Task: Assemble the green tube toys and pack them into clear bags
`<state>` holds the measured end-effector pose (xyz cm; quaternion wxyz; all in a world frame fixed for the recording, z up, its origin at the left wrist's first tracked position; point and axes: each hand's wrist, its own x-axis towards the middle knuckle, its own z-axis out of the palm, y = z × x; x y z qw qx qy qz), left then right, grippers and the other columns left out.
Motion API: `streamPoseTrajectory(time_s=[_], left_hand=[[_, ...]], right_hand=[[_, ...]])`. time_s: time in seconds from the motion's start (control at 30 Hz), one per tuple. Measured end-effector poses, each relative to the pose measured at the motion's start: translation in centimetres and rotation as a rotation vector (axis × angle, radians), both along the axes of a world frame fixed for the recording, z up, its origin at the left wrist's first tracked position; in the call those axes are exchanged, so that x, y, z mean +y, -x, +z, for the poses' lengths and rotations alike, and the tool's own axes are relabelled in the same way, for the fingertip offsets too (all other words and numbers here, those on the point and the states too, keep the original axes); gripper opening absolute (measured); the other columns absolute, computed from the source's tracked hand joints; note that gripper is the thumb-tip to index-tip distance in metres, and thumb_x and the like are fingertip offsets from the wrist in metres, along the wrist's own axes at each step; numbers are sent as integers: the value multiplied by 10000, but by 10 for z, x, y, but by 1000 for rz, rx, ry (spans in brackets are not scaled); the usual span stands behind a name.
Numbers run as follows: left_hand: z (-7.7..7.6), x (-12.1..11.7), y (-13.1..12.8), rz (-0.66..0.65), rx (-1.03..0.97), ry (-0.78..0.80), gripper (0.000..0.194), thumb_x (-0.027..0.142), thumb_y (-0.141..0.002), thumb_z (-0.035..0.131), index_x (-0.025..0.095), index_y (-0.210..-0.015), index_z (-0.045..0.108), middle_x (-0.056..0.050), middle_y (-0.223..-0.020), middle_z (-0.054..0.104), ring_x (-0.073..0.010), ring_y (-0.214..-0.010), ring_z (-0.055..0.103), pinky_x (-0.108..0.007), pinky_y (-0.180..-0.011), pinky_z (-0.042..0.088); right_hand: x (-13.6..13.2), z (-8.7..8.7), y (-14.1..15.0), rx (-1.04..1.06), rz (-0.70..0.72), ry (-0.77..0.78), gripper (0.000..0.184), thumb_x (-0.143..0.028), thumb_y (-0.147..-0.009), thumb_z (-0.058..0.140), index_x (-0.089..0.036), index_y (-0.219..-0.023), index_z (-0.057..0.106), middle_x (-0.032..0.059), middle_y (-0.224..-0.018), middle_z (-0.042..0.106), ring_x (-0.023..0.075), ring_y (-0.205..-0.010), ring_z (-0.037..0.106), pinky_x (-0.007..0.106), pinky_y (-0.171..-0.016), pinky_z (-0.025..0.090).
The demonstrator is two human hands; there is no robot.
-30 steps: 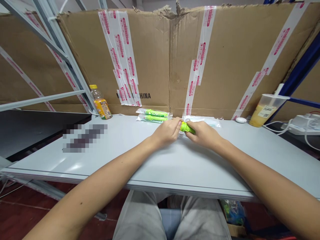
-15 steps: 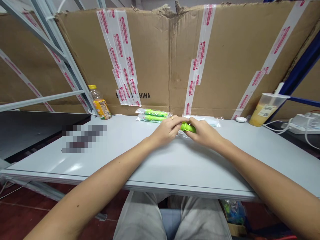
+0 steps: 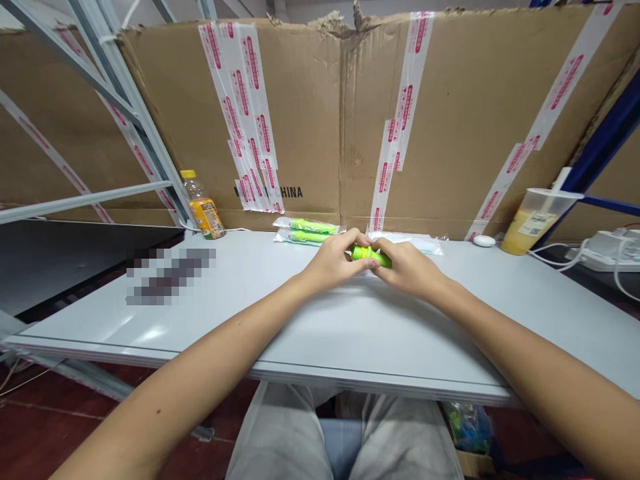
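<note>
A short bright green tube (image 3: 383, 259) with a yellow-green ringed part near its left end is held between my two hands above the table. My left hand (image 3: 340, 259) closes its thumb and fingers around the tube's left end. Around the right end are the fingers of my right hand (image 3: 409, 267), which hide part of it. What exactly the tube is, I cannot make out. Just behind my left hand lie clear plastic packets (image 3: 306, 232) with longer green pieces inside. A clear, flat plastic packet (image 3: 420, 243) lies behind my right hand.
On the white table (image 3: 320, 320), a bottle with a yellow cap (image 3: 207, 212) stands at the back left. At the back right are a small white round object (image 3: 484, 241), a cup of yellow drink (image 3: 535, 223) and a white power strip (image 3: 605, 250). Cardboard (image 3: 300, 120) walls the back.
My left hand's fingers have moved from lying over the tube's end to gripping it, with the thumb now in front. More of the tube's left end shows. The right hand stays almost in place.
</note>
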<state>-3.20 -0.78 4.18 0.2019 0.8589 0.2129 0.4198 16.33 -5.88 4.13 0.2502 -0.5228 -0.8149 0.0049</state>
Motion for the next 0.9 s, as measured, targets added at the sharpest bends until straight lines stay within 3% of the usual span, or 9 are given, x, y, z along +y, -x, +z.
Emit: streamPoseTrajectory(time_s=[0.17, 0.4, 0.9], left_hand=[[1, 3, 1, -106, -94, 236, 334, 406, -781, 765, 154, -969, 653, -82, -1014, 712, -172, -863, 668, -317, -770, 531], [8, 5, 5, -136, -100, 336, 361, 377, -719, 821, 140, -958, 692, -74, -941, 715, -182, -868, 680, -344, -808, 558], [19, 5, 19, -133, 61, 213, 278, 285, -727, 786, 151, -951, 687, -62, -957, 697, -148, -860, 649, -291, -759, 560]], right_hand=[[1, 2, 0, 11, 2, -25, 214, -369, -923, 523, -189, -1027, 574, 72, -869, 680, 182, -699, 568, 265, -590, 287], [0, 5, 0, -4, -16, -11, 186, -359, -909, 548, -196, -820, 542, 55, -759, 630, 159, -631, 511, 271, -585, 281], [0, 6, 1, -37, 1, 12, 231, -399, -898, 560, -201, -787, 518, 40, -728, 595, 148, -615, 469, 273, -575, 256]])
